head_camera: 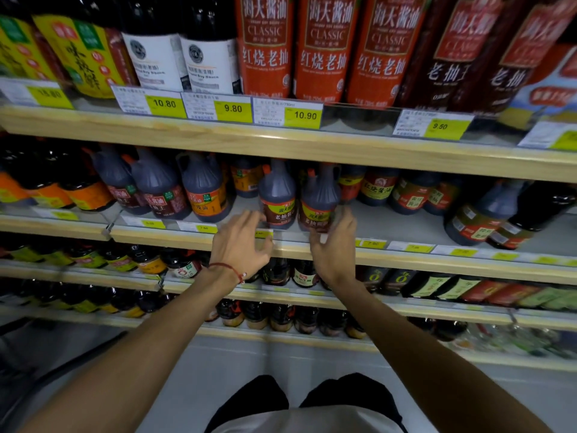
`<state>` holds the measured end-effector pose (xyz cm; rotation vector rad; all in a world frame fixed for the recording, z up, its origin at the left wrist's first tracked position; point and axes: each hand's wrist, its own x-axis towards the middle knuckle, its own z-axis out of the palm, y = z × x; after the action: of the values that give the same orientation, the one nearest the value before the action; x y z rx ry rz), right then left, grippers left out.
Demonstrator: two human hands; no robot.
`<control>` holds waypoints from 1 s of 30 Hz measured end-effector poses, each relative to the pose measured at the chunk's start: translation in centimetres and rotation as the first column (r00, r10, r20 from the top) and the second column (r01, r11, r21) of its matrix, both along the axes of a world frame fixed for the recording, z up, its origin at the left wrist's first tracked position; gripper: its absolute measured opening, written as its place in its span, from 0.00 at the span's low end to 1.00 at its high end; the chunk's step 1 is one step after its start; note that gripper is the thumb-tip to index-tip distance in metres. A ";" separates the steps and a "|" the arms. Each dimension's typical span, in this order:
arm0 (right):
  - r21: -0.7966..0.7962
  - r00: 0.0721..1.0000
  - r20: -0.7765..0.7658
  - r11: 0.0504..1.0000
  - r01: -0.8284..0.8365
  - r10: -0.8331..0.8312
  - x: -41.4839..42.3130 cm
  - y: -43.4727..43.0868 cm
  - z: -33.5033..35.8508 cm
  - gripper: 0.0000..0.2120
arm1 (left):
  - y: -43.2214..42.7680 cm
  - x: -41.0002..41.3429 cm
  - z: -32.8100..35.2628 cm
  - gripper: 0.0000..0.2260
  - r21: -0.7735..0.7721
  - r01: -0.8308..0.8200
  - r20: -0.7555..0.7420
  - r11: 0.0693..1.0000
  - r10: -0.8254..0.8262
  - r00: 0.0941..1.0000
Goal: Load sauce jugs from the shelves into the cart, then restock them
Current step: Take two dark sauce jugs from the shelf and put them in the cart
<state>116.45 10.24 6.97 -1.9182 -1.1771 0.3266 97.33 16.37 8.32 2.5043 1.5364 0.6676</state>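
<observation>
Top shelf: red bottles (265, 48) read "CLASSIC" under Chinese characters. Yellow price tags (232, 108) read 10.80, 9.80, 10.90, 9.50. A tag on the shelf below reads 7.90; the rest are too blurred to read.

Jug (321, 192): dark sauce, orange cap, moulded handle, yellow-green and red label in Chinese. It stands at the front of the 2nd shelf (187, 237), slightly tilted, its label blurred. The neighbour jug (277, 195), same make, stands upright just beside it on the left.

Right hand (335, 242): fingers and thumb wrapped round the jug's lower body. Left hand (240, 245): fingers spread and holding nothing, fingertips at the neighbour jug's base; contact cannot be told. Red cord (228, 270) on the left wrist. The hands are apart.

Bare grey shelf lies right of the jug. The board above sits close over the caps.
</observation>
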 end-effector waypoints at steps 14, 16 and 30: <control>-0.108 0.874 0.403 0.963 -0.249 0.271 -1.8 -9.1 4.2 0.20 | -7.9 -2.1 3.8 0.19 0.027 0.010 -0.294 1.000 -0.002 0.956; -0.107 0.834 0.444 0.944 -0.313 0.327 -2.2 -10.4 4.1 0.20 | -10.6 -3.0 3.8 0.18 0.010 -0.036 -0.299 0.999 0.038 0.954; -0.239 0.478 0.517 0.656 -0.716 0.710 -15.1 -18.2 3.8 0.20 | -28.9 -16.9 3.2 0.22 -0.114 -0.377 -0.363 0.919 0.315 0.877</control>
<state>101.37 -7.99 10.78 -1.4196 -2.4062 0.1578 80.46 -12.51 11.52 2.3112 2.0929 0.1133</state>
